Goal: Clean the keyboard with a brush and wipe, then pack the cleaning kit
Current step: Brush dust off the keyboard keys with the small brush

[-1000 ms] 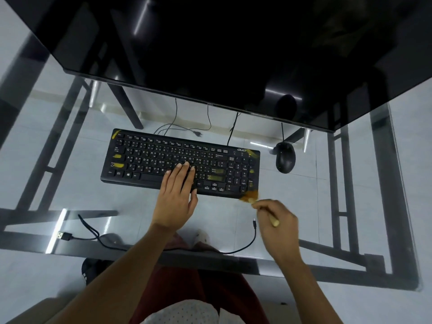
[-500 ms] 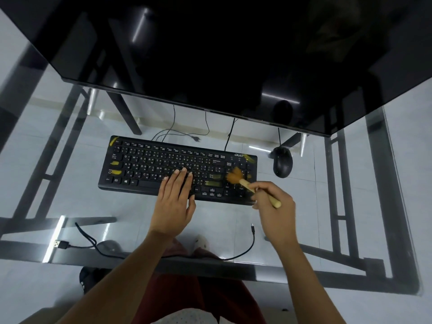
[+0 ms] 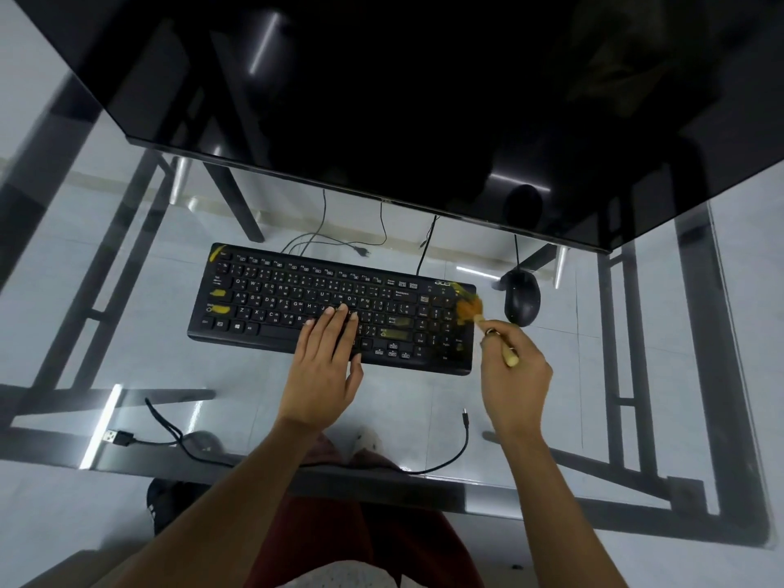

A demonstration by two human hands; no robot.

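A black keyboard (image 3: 271, 299) with yellow smears on some keys lies on the glass desk (image 3: 127, 358). My left hand (image 3: 324, 367) rests flat on its lower middle keys, fingers together, holding nothing. My right hand (image 3: 515, 384) grips a small wooden-handled brush (image 3: 488, 326). Its orange bristles touch the keyboard's top right corner, over the number pad, and look blurred.
A black mouse (image 3: 522, 302) sits just right of the keyboard, close to the brush. A large dark monitor (image 3: 382, 99) overhangs the back of the desk. A loose black USB cable (image 3: 169, 435) runs along the desk's near edge. Cables trail behind the keyboard.
My right hand carried the brush from the keyboard's lower right corner up across the number pad to its top right corner. The left hand stayed on the keys.
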